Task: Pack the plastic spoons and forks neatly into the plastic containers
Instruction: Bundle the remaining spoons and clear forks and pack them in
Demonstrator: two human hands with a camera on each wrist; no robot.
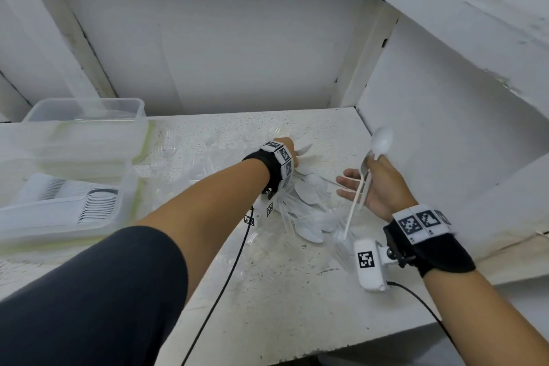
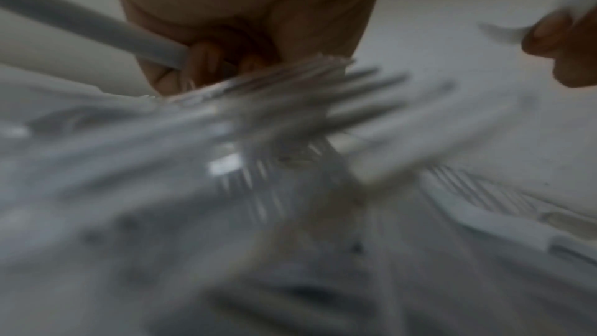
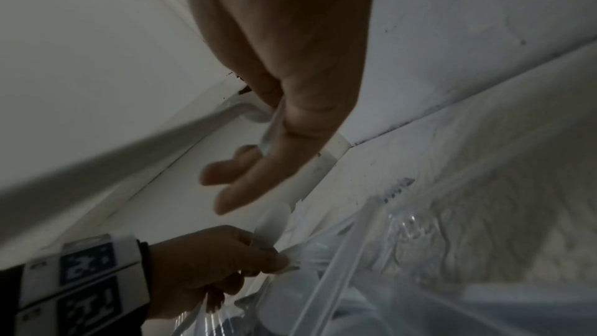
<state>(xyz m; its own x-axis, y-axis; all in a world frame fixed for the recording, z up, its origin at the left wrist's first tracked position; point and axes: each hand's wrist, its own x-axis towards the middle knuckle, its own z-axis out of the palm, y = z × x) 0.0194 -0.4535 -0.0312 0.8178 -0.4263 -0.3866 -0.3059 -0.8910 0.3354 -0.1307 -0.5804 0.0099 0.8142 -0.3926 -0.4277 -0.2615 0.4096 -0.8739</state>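
Note:
A heap of white plastic spoons (image 1: 309, 205) lies mid-shelf, with clear forks (image 1: 205, 169) scattered to its left. My left hand (image 1: 292, 149) reaches into the far side of the heap, its fingers curled round one white spoon (image 1: 305, 149). In the left wrist view the left hand (image 2: 193, 65) grips a white handle (image 2: 97, 27) above blurred clear forks (image 2: 290, 91). My right hand (image 1: 367, 175) hovers right of the heap; its thumb pins two or three white spoons (image 1: 381, 140) against the palm, bowls up, other fingers straight. A clear container (image 1: 17, 217) of stacked cutlery sits left.
More clear containers (image 1: 83, 116) are stacked behind the filled one at the left. White walls close the shelf at the back and right (image 1: 445, 116). The shelf's front edge (image 1: 326, 345) runs below my arms. A black cable (image 1: 225, 282) hangs from the left wrist.

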